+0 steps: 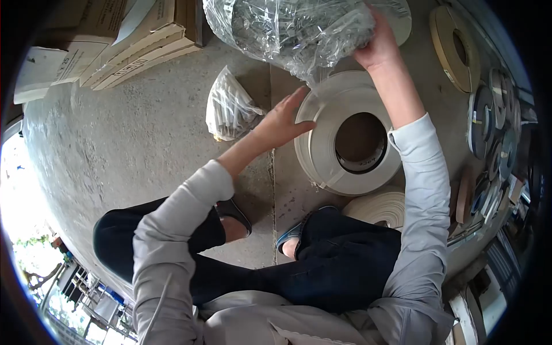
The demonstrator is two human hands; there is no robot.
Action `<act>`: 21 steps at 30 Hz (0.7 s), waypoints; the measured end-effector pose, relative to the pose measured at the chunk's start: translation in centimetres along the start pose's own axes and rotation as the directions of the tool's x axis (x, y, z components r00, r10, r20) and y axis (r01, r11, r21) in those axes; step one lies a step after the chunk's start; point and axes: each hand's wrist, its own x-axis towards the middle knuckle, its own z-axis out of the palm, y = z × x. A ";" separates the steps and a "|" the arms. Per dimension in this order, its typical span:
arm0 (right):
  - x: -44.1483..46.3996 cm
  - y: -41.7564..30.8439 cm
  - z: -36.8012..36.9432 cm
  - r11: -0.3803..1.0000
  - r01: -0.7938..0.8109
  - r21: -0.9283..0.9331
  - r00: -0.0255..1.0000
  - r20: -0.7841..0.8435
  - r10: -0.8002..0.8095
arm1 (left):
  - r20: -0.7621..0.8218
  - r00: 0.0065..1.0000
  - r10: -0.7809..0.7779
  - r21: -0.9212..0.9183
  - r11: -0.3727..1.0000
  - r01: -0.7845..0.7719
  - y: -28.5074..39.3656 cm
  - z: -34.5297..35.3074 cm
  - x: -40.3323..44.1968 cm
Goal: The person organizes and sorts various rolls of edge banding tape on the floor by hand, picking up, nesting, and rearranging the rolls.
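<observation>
A large clear plastic bag (287, 29) full of small greyish parts is at the top of the head view; I cannot make out the parts' kind. My right hand (380, 45) grips the bag's right side, its fingertips partly hidden. My left hand (283, 122) is open, thumb and fingers apart, just below the bag's loose lower end. It is close to the left rim of a big roll of pale edge-banding-like strip (322, 138), which lies flat with a dark round hole. Left of that hand, a smaller clear bag (230, 106) of white stick-like pieces lies on the floor.
Cardboard boxes (138, 46) stand at the upper left on the concrete floor (115, 144). Another pale roll (376, 208) lies near my knee. At the right are a tan roll (454, 49) and several other coiled rolls (482, 123) along the wall.
</observation>
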 end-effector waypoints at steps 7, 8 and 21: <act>-5.2 -4.8 2.1 0.948 0.285 -0.142 0.957 -0.024 -0.291 | -0.250 0.927 -0.279 -0.691 0.722 0.032 5.0 6.5 2.7; -5.1 -5.0 2.4 0.946 0.308 -0.101 0.951 0.005 -0.310 | -0.274 0.915 -0.295 -0.745 0.668 -0.008 5.9 6.3 2.2; -2.9 -1.0 -1.2 0.940 -0.131 0.315 0.939 0.345 0.016 | -0.156 0.977 -0.145 -0.755 0.655 -0.023 13.6 -3.8 -3.7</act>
